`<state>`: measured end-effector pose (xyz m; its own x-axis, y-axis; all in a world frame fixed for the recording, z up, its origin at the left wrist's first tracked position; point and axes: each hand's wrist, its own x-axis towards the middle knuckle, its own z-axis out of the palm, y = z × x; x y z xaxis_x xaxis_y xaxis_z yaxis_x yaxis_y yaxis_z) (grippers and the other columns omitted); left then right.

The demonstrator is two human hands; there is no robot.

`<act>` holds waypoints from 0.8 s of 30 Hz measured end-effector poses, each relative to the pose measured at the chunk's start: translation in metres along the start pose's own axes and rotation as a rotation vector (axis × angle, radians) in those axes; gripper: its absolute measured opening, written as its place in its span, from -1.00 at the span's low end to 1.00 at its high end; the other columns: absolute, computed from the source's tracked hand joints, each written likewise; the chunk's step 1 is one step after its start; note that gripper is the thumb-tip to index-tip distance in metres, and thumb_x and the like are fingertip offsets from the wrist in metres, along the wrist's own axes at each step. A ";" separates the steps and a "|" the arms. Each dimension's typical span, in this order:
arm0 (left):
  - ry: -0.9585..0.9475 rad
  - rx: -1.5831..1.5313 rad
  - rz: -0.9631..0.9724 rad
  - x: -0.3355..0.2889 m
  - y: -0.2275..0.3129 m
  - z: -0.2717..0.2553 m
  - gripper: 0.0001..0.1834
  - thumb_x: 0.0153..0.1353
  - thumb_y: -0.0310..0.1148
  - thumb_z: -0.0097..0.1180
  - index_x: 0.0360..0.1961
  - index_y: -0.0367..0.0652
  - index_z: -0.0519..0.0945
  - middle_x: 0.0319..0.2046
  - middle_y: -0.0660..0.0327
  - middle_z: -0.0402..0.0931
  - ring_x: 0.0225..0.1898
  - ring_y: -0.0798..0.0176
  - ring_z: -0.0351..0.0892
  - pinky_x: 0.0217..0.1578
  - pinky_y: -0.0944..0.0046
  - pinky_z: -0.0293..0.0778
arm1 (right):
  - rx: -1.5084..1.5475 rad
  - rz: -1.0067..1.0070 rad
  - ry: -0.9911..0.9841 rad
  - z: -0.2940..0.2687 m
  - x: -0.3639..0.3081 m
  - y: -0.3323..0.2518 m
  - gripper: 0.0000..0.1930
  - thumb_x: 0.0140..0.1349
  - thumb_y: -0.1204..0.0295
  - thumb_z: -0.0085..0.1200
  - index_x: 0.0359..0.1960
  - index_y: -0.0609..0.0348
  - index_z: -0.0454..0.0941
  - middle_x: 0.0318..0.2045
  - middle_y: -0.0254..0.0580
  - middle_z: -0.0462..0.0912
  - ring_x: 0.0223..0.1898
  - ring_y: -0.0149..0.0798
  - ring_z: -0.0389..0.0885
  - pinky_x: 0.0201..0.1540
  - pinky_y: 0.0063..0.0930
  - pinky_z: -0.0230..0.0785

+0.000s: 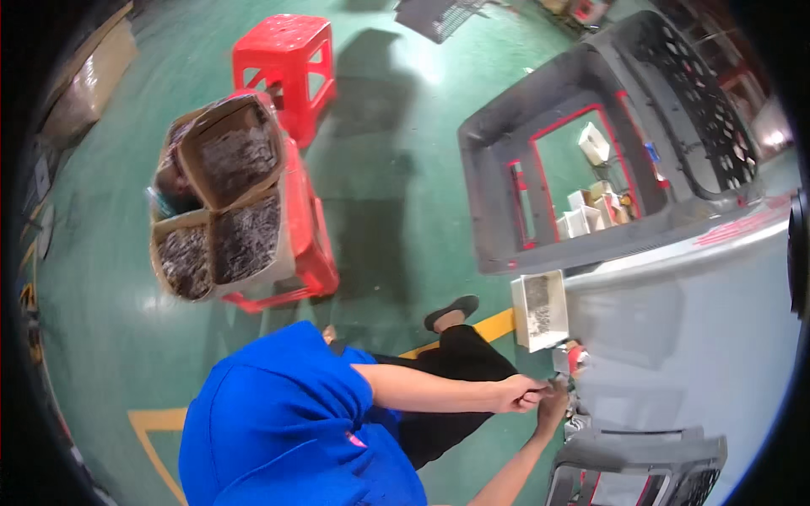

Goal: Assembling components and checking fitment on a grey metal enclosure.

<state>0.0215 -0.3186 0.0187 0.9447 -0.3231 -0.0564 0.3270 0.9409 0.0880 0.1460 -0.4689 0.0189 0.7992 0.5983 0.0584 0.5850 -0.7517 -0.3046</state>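
My left hand (519, 394) reaches across from the blue sleeve, its fingers closed in a pinch. Right beside it is my right hand (552, 408), its fingers bent in toward the left one. Whatever lies between the two hands is too small and blurred to name. Just beyond them, on the light grey table's edge, sits a small red-and-white object (577, 358). A white open box (540, 310) with small greyish pieces in it stands farther off. Nearer than my hands lies a grey plastic frame (641, 451) with red edging.
A large grey plastic frame (498, 202) with red-edged openings stands on the light grey table (675, 337). At left, cardboard boxes (190, 221) of small dark pieces rest on a red stool (316, 253). Another red stool (283, 42) stands behind, on the green floor (439, 110).
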 end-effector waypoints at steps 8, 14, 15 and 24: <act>-0.129 0.164 0.652 -0.096 0.094 0.073 -0.62 0.37 -0.13 -0.16 -0.45 -0.19 0.44 -0.84 0.40 0.09 -0.83 0.49 -0.02 -0.78 0.41 -0.04 | -0.055 -0.294 -0.585 0.061 0.063 -0.102 -0.69 0.09 0.34 0.12 -0.20 0.34 0.57 -0.26 0.10 0.63 -0.22 -0.02 0.62 -0.16 -0.25 0.41; -0.087 0.329 1.080 -0.195 0.159 0.104 -0.69 0.37 -0.20 -0.14 -0.25 -0.27 0.46 -0.65 0.21 0.47 -0.86 0.50 0.19 -0.77 0.47 0.15 | -0.143 -0.368 -0.709 0.094 0.078 -0.152 -0.59 0.05 0.32 0.19 -0.11 0.36 0.55 -0.19 0.10 0.64 -0.16 -0.03 0.61 -0.09 -0.26 0.40; -0.088 0.303 1.086 -0.211 0.165 0.106 -0.70 0.37 -0.20 -0.14 -0.25 -0.25 0.47 -0.61 0.22 0.48 -0.85 0.51 0.18 -0.77 0.46 0.12 | -0.019 -0.284 -0.741 0.092 0.080 -0.151 -0.58 0.05 0.31 0.20 -0.10 0.35 0.55 -0.20 0.10 0.64 -0.15 -0.01 0.61 -0.04 -0.28 0.39; -0.075 -0.191 1.264 -0.324 0.187 0.068 -0.54 0.39 -0.15 -0.31 0.08 -0.26 0.41 -0.14 0.05 0.50 -0.12 0.13 0.51 -0.15 0.20 0.47 | 0.026 -0.295 -0.732 0.090 0.083 -0.152 -0.59 0.08 0.31 0.19 -0.09 0.35 0.54 -0.19 0.12 0.63 -0.16 -0.02 0.61 -0.06 -0.28 0.39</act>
<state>-0.2220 -0.0443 0.1212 0.5955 0.8031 0.0181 -0.7977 0.5939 -0.1044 0.1109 -0.2805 -0.0158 0.3124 0.8091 -0.4977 0.7479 -0.5325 -0.3963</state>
